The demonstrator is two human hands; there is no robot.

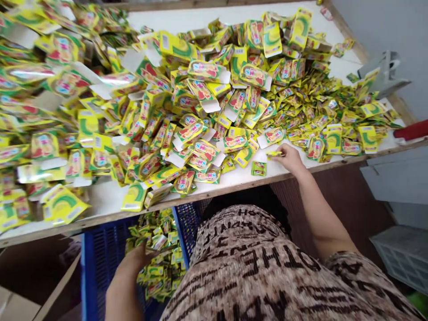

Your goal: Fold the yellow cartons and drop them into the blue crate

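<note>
My right hand (290, 159) is over the front edge of the table, its fingers pinched on a small yellow packet (274, 154). Just left of it, a single green packet (258, 168) lies flat on the white tabletop. My left hand (135, 261) is down below the table edge at the blue crate (87, 272), over a heap of small yellow-green packets (163, 272). Its fingers are blurred and partly hidden, so whether it holds anything is unclear. Yellow printed cartons (203, 154), several with white flaps sticking out, are piled in front of me.
Loose small packets (301, 104) form a mound at the table's right side. A wooden rim (227, 191) edges the table (103, 198). At the right are a grey metal device (384, 73) and a red bar (411, 130). Cardboard (20, 298) is at the lower left.
</note>
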